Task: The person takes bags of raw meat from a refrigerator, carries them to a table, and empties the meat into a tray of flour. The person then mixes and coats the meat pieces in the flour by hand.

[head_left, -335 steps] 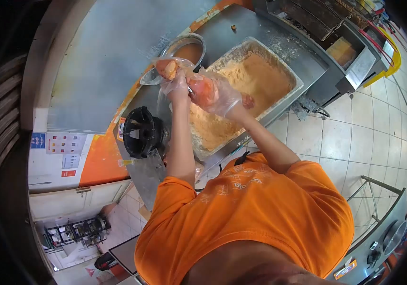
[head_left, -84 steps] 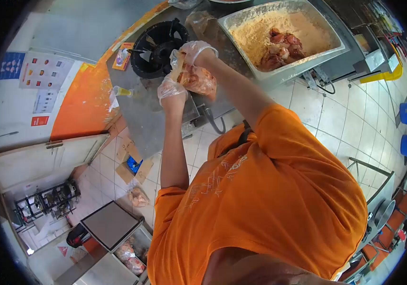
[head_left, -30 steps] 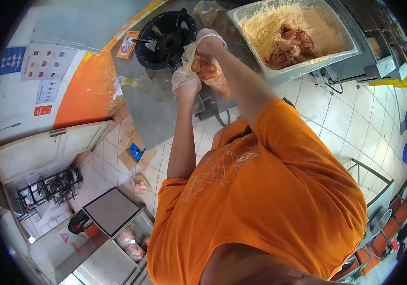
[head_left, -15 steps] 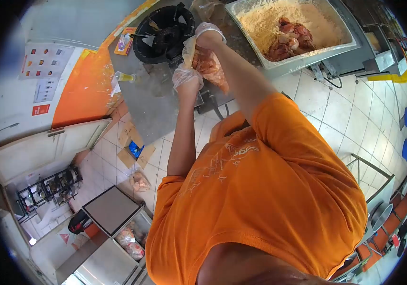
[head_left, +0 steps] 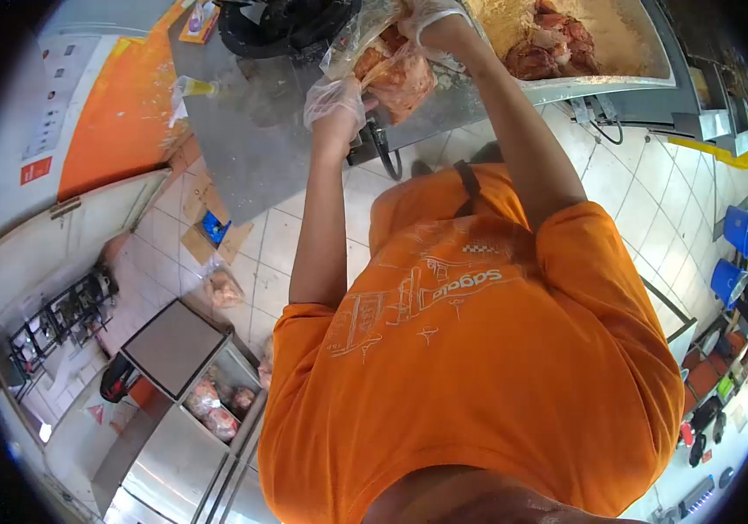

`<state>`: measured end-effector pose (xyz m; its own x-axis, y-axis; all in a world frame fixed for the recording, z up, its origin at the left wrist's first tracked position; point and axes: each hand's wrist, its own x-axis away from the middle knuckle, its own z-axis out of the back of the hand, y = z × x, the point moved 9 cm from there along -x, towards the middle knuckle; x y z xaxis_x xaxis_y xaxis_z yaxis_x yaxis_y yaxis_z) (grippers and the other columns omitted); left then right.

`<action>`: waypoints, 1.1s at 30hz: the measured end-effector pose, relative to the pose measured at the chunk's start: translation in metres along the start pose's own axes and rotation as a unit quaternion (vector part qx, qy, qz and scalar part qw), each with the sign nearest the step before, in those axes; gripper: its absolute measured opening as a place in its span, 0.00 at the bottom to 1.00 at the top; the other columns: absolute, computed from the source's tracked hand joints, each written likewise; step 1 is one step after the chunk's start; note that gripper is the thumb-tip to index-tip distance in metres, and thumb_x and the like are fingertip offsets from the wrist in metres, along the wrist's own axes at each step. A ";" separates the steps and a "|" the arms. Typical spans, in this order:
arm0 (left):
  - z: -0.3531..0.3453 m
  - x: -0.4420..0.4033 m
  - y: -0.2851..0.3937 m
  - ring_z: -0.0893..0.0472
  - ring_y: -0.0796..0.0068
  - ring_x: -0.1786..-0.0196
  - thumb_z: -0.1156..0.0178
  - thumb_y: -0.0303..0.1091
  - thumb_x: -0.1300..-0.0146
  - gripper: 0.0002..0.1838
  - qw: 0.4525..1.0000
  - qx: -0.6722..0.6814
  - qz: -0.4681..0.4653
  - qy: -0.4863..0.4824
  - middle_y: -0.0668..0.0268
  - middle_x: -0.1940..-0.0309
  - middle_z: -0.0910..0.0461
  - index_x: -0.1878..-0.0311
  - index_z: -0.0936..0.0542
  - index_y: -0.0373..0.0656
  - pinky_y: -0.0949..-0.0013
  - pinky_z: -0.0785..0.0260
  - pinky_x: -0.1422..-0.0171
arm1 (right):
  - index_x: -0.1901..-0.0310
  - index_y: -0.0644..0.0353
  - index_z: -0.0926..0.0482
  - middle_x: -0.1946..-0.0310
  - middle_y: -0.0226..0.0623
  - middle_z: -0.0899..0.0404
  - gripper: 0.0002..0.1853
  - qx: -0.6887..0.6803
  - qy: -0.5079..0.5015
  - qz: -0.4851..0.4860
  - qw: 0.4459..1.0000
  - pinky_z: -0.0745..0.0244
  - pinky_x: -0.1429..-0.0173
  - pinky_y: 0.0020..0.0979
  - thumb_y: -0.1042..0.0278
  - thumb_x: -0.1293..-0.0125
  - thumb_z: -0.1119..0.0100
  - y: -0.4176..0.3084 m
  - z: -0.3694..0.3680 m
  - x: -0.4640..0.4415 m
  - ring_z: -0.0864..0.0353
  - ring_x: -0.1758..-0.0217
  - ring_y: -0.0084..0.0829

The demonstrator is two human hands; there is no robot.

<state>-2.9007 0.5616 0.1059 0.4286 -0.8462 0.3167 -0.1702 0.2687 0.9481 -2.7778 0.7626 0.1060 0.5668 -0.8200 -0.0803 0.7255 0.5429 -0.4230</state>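
A clear plastic bag of raw, reddish marinated meat pieces hangs over the front edge of the metal counter. My left hand, in a loose clear glove, is closed on the bag's left side. My right hand, gloved the same way, is closed at the upper right of the bag; its fingertips are partly hidden by film. To the right, a deep metal tray holds yellowish flour with a heap of raw meat pieces on it.
A black burner stands left of the bag on the counter. A cup with yellow contents sits near the wall. On the floor are a cardboard piece and a bag. An open freezer holds more bags.
The view has shifted, so the counter sits higher in it. My hands have moved slightly apart, the right one toward the tray, and the bag looks more spread out.
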 end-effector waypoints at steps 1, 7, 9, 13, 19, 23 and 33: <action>-0.004 0.000 -0.001 0.18 0.63 0.55 0.42 0.34 0.33 0.19 0.997 0.072 -0.015 -0.016 0.52 0.53 0.22 0.50 0.26 0.24 0.58 0.18 0.49 | 0.48 0.57 0.22 0.60 0.45 0.16 0.19 0.004 -0.007 0.001 1.000 0.22 0.54 0.37 0.63 0.40 0.39 -0.006 0.014 0.010 0.16 0.58 0.40; -0.005 0.001 -0.013 0.16 0.63 0.57 0.41 0.33 0.32 0.19 0.984 0.172 -0.003 -0.034 0.54 0.57 0.19 0.48 0.26 0.24 0.68 0.18 0.49 | 0.49 0.63 0.24 0.62 0.42 0.20 0.18 -0.253 -0.071 -0.118 0.958 0.25 0.53 0.33 0.63 0.37 0.39 -0.021 0.051 0.065 0.22 0.62 0.40; -0.006 0.006 -0.005 0.16 0.66 0.56 0.41 0.32 0.32 0.17 0.981 0.187 0.017 -0.040 0.55 0.58 0.18 0.49 0.25 0.26 0.68 0.18 0.51 | 0.40 0.53 0.30 0.56 0.40 0.20 0.23 -0.302 0.061 -0.047 0.950 0.24 0.52 0.35 0.63 0.36 0.40 -0.013 0.051 0.071 0.22 0.60 0.42; -0.005 -0.002 -0.002 0.17 0.68 0.56 0.38 0.36 0.37 0.15 0.995 -0.074 0.054 -0.047 0.57 0.64 0.17 0.55 0.22 0.32 0.63 0.22 0.57 | 0.48 0.58 0.21 0.56 0.43 0.15 0.26 -0.339 0.176 -0.019 0.924 0.21 0.53 0.38 0.63 0.52 0.32 -0.025 0.043 0.096 0.15 0.60 0.42; -0.027 -0.002 0.066 0.19 0.49 0.62 0.37 0.43 0.45 0.17 0.888 -0.360 -0.268 0.100 0.49 0.67 0.19 0.62 0.20 0.36 0.57 0.26 0.57 | 0.43 0.61 0.25 0.57 0.39 0.16 0.25 -0.284 0.026 -0.258 0.923 0.26 0.47 0.30 0.66 0.44 0.39 -0.022 0.003 0.105 0.18 0.54 0.30; -0.031 -0.004 0.076 0.18 0.49 0.62 0.37 0.41 0.45 0.15 0.856 -0.425 -0.267 0.124 0.49 0.68 0.19 0.63 0.21 0.37 0.57 0.27 0.55 | 0.42 0.60 0.24 0.58 0.39 0.16 0.25 -0.296 -0.016 -0.192 0.936 0.26 0.47 0.31 0.67 0.45 0.41 -0.022 0.013 0.102 0.19 0.55 0.31; -0.022 0.007 0.080 0.19 0.45 0.62 0.38 0.39 0.44 0.13 0.885 -0.360 -0.276 0.107 0.51 0.64 0.18 0.61 0.22 0.40 0.54 0.27 0.55 | 0.48 0.58 0.24 0.59 0.41 0.20 0.20 -0.129 0.220 0.295 0.921 0.20 0.59 0.37 0.78 0.46 0.42 -0.073 0.081 0.125 0.18 0.63 0.43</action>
<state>-2.8913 0.5872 0.1844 0.4413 -0.8542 -0.2750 0.6940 0.1306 0.7081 -2.7289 0.6350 0.1998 0.5791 -0.4202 -0.6987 0.1925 0.9032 -0.3837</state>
